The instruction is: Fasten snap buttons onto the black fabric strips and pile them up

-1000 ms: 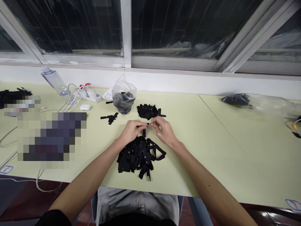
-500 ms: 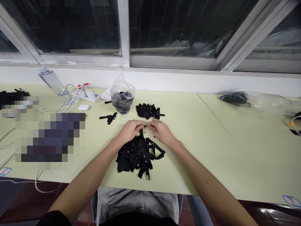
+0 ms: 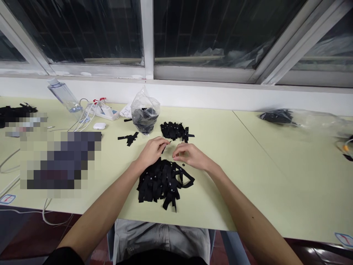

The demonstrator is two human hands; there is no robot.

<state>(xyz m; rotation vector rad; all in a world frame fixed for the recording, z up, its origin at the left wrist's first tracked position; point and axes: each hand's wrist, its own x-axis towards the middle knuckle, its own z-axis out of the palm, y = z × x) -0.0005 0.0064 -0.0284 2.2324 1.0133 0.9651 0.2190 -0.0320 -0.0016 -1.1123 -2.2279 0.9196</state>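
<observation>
A heap of black fabric strips (image 3: 162,182) with small white marks lies on the pale green table (image 3: 248,165) in front of me. My left hand (image 3: 151,151) is just behind the heap and pinches one small black strip (image 3: 165,148) between its fingertips. My right hand (image 3: 190,156) hovers beside it with fingers curled downward over the heap's far edge, holding nothing that I can see. A smaller pile of folded black pieces (image 3: 175,130) lies further back, beyond both hands.
A clear plastic bag (image 3: 145,114) with black pieces stands behind the piles, with a loose strip (image 3: 128,138) to its left. A plastic bottle (image 3: 64,95), cables, a power strip (image 3: 103,110) and a white earbud case (image 3: 99,126) are back left. Another bag (image 3: 278,117) lies far right.
The hands held one strip together between them; now they have parted. The left hand keeps the strip, and the right hand has dropped toward the heap.
</observation>
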